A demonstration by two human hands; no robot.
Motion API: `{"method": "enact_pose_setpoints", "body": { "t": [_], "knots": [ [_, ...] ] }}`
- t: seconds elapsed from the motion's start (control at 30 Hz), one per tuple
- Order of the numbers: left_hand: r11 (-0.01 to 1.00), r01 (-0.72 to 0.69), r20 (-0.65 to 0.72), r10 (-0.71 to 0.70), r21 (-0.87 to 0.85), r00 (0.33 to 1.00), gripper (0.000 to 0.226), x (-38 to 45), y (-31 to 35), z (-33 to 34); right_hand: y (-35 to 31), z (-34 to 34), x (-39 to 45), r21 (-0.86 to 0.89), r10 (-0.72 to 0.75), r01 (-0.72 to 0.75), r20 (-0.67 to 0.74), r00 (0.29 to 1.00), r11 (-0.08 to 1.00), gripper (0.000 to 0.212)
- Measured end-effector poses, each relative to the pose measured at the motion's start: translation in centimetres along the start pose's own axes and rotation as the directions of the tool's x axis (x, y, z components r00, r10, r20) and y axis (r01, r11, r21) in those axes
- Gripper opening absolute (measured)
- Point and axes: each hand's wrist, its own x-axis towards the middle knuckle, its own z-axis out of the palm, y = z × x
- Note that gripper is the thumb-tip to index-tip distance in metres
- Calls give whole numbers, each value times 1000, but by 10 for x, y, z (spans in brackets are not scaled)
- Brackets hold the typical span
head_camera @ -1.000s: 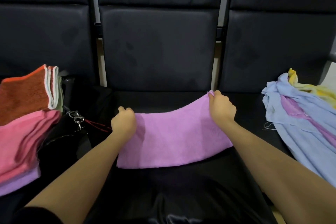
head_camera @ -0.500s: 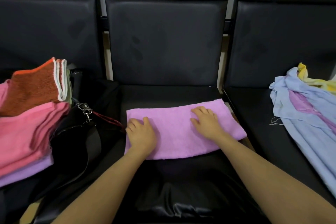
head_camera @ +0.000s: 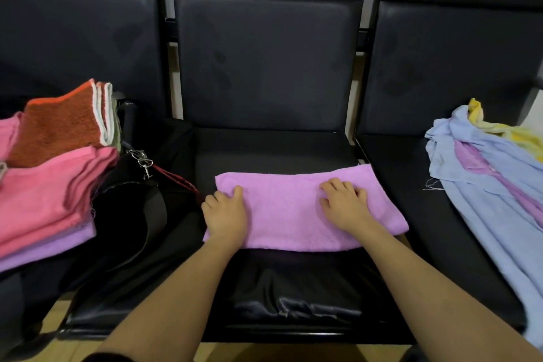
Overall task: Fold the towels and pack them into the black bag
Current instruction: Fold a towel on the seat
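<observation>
A purple towel (head_camera: 288,209), folded into a long strip, lies flat on the middle black seat (head_camera: 273,150). My left hand (head_camera: 226,216) rests palm down on its left end. My right hand (head_camera: 343,206) presses flat on its right half, fingers spread. The black bag (head_camera: 129,214) sits on the left seat, with a metal clip and a red strap at its rim. A stack of folded towels (head_camera: 47,191), pink, purple and rust brown, lies on the bag's left side. Loose unfolded towels (head_camera: 493,185), light blue, purple and yellow, are heaped on the right seat.
Three black padded seats stand in a row with tall backrests (head_camera: 264,62). A narrow gap separates each seat. A wooden floor (head_camera: 55,311) shows below the seat's front edge.
One second ago both hands held the purple towel's far edge up by its corners. They laid it down folded on the seat and now rest flat on it.
</observation>
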Motion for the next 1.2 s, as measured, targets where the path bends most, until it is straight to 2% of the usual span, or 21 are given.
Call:
{"method": "enact_pose_setpoints", "body": {
  "t": [0.1, 0.23, 0.37, 0.53, 0.67, 0.77, 0.83, 0.93, 1.03, 1.1, 1.13, 1.2],
  "knots": [
    [995, -83, -19, 82, -59, 996, 40, 5, 1, 5, -4, 1, -2, -15, 5, -5, 15, 1000, 1000, 49],
    [985, -119, -29, 117, -123, 993, 39, 8, 0, -13, -9, 10, -5, -121, -94, 107, 112, 989, 987, 60],
    [974, -191, -68, 184, -121, 981, 45, 6, -3, -42, -28, 24, 3, -82, -107, 126, 200, 974, 989, 63],
    [974, -194, -146, 176, -121, 974, 41, 7, -17, -61, -70, 37, 11, 86, -165, 149, 245, 955, 985, 61],
    [904, -160, -150, 108, -397, 983, 42, 10, -29, -65, -89, 38, 15, 380, -187, 102, 192, 963, 919, 52],
    [776, -164, -173, 72, -609, 982, 38, 11, -24, -69, -92, 30, 15, 548, -111, 71, 40, 993, 833, 41],
    [659, -175, -157, 86, -731, 984, 38, 10, -13, -73, -86, 22, 11, 528, -45, 63, -45, 998, 847, 33],
    [523, -153, -103, 123, -839, 987, 42, 10, 9, -80, -64, 7, 5, 550, 142, -45, -135, 981, 834, 25],
    [459, -144, -61, 189, -877, 980, 45, 9, 38, -83, -36, -6, -3, 622, 293, -164, -110, 950, 766, 22],
    [425, -154, -14, 314, -892, 949, 49, 4, 58, -82, -24, -10, -8, 635, 314, -202, -68, 947, 746, 23],
    [435, -147, 38, 388, -888, 921, 51, 0, 68, -79, -20, -11, -9, 640, 318, -210, -57, 946, 739, 25],
    [552, -138, 161, 459, -823, 873, 51, -5, 81, -68, -16, -11, -12, 659, 340, -220, -58, 939, 720, 32]
  ]
}}
